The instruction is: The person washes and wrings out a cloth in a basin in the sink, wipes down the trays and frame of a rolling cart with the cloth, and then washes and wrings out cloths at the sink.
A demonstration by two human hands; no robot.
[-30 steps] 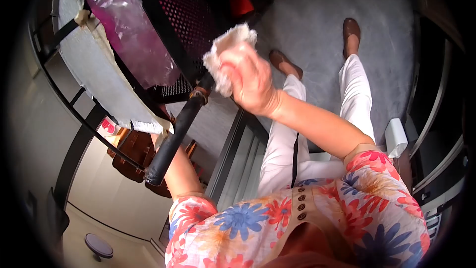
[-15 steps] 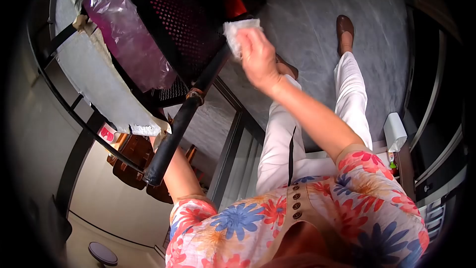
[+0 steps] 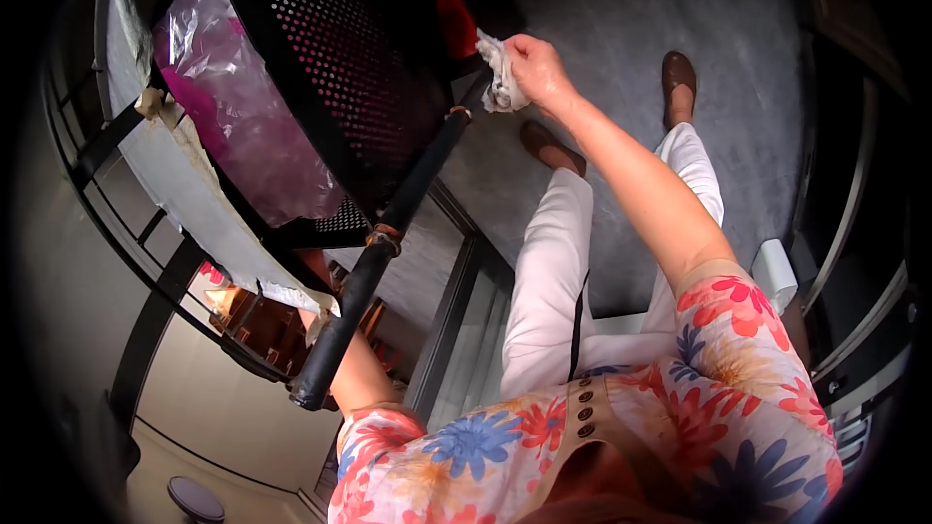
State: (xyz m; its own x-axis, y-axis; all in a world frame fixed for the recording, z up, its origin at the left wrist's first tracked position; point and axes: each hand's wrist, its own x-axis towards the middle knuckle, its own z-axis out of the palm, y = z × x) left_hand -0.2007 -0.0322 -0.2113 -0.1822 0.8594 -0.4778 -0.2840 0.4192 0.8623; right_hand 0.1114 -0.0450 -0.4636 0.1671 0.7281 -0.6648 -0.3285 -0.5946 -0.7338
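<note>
The right hand [image 3: 539, 68], clamped on a crumpled white cloth [image 3: 500, 78], is now farther along the black pipe [image 3: 423, 177] than a second ago, well past the rusty joint [image 3: 385, 237] — apparently wiping down its length — while the left hand is hidden, its grip impossible to tell.

I see glare on the clear plastic [image 3: 254, 116] left of the black pole [image 3: 422, 177], dimmer floor [image 3: 612, 29] right of it, blackened fisheye edges.

Crumpled whitish cloth [image 3: 501, 78] at upper part of slanting black pole [image 3: 421, 177]
</note>
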